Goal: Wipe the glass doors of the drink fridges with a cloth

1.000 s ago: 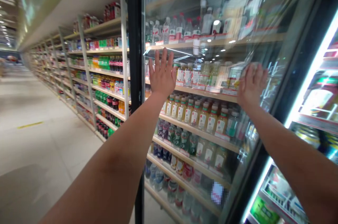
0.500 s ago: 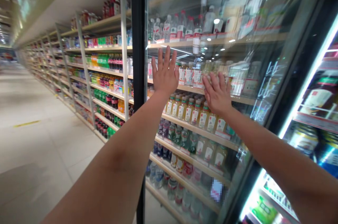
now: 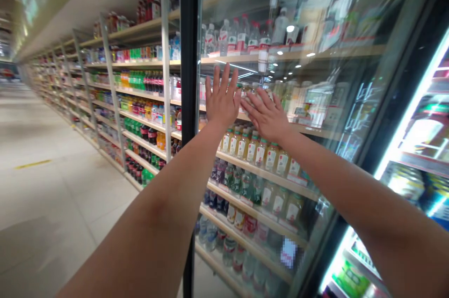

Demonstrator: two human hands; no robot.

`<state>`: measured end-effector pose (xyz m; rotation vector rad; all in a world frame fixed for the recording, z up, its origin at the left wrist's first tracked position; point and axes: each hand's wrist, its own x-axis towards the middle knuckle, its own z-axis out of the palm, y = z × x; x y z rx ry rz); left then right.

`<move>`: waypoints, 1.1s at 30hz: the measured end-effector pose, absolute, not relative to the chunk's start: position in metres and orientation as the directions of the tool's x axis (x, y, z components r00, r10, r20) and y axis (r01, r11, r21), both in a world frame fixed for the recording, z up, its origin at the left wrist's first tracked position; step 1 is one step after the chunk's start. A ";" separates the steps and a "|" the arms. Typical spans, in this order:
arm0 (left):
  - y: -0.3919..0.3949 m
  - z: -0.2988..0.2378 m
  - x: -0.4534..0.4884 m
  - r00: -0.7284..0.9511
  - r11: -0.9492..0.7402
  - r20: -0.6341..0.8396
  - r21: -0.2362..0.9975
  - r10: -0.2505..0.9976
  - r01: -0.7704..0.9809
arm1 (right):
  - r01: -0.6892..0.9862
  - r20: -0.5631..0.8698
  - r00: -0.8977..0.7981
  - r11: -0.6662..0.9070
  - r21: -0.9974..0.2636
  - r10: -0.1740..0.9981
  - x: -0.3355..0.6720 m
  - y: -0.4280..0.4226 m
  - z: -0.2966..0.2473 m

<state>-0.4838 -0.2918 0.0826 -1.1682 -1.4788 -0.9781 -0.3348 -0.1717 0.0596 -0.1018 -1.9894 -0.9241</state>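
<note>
A tall glass cooler door (image 3: 326,69) with a black frame fills the right half of the head view, swung out from a lit cooler. My left hand (image 3: 222,101) lies flat against the glass near the frame's far edge, fingers spread and pointing up. Just right of it, my right hand (image 3: 268,115) also rests on the glass with its fingers stretched out and slanting to the upper left. The fingertips of the right hand come close to the left hand. Neither hand holds anything. Through the glass, bottles of yellowish drink (image 3: 260,150) show on shelves.
Long shelves of drinks (image 3: 142,83) run away to the left beside a pale tiled floor (image 3: 63,204). At the right, the lit cooler (image 3: 410,185) holds packaged goods on its shelves. The door's black edge (image 3: 189,54) stands upright between shelves and glass.
My right hand has slid left across the glass, closer to my left hand. My left hand stays in about the same place, and the door edge appears slightly further right.
</note>
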 end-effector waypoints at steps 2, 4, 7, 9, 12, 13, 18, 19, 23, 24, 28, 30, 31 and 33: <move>-0.291 0.081 -0.486 -0.051 0.202 0.982 0.014 0.181 0.979 | 0.426 0.791 -0.565 0.738 0.523 -0.234 -0.332 -0.172 0.071; -0.290 0.079 -0.489 -0.032 0.179 0.986 0.002 0.163 0.984 | 0.490 0.865 -0.474 0.767 0.415 -0.165 -0.333 -0.175 0.074; -0.288 0.075 -0.494 0.008 0.157 0.992 -0.028 0.125 0.987 | 0.443 0.869 -0.466 0.806 0.392 -0.167 -0.347 -0.184 0.054; -0.288 0.072 -0.498 0.038 0.171 0.994 -0.055 0.102 0.984 | 0.337 0.812 -0.543 0.829 0.446 -0.216 -0.359 -0.192 0.037; -0.287 0.066 -0.505 0.093 0.164 0.993 -0.105 0.075 0.981 | 0.234 0.761 -0.610 0.867 0.439 -0.221 -0.376 -0.201 0.032; -0.287 0.064 -0.507 0.115 0.149 0.991 -0.123 0.063 0.981 | 0.218 0.761 -0.617 0.886 0.408 -0.199 -0.380 -0.203 0.036; -0.283 0.061 -0.513 0.191 0.162 0.970 -0.214 0.147 0.963 | 0.052 0.827 -0.552 0.985 0.162 -0.106 -0.387 -0.212 0.077; -0.282 0.062 -0.513 0.192 0.172 0.965 -0.223 0.180 0.959 | 0.023 0.843 -0.528 0.991 0.134 -0.101 -0.382 -0.213 0.086; -0.282 0.062 -0.506 0.178 0.186 0.959 -0.221 0.222 0.957 | 0.196 0.918 -0.389 0.966 0.167 -0.080 -0.340 -0.197 0.118; -0.282 0.061 -0.505 0.181 0.193 0.959 -0.224 0.217 0.955 | 0.301 0.938 -0.340 0.937 0.178 -0.069 -0.325 -0.188 0.124; -0.279 0.053 -0.505 0.134 0.257 0.980 -0.170 0.150 0.951 | 0.604 0.961 -0.276 0.779 0.168 0.007 -0.282 -0.136 0.130; -0.278 0.051 -0.507 0.099 0.263 0.983 -0.138 0.156 0.955 | 0.638 0.957 -0.289 0.745 0.194 -0.002 -0.276 -0.115 0.125; -0.278 0.052 -0.508 0.100 0.256 0.979 -0.144 0.177 0.956 | 0.641 0.958 -0.287 0.739 0.208 -0.021 -0.276 -0.109 0.122; -0.280 0.055 -0.509 0.129 0.224 0.967 -0.178 0.218 0.958 | 0.644 0.961 -0.273 0.733 0.221 -0.049 -0.278 -0.104 0.117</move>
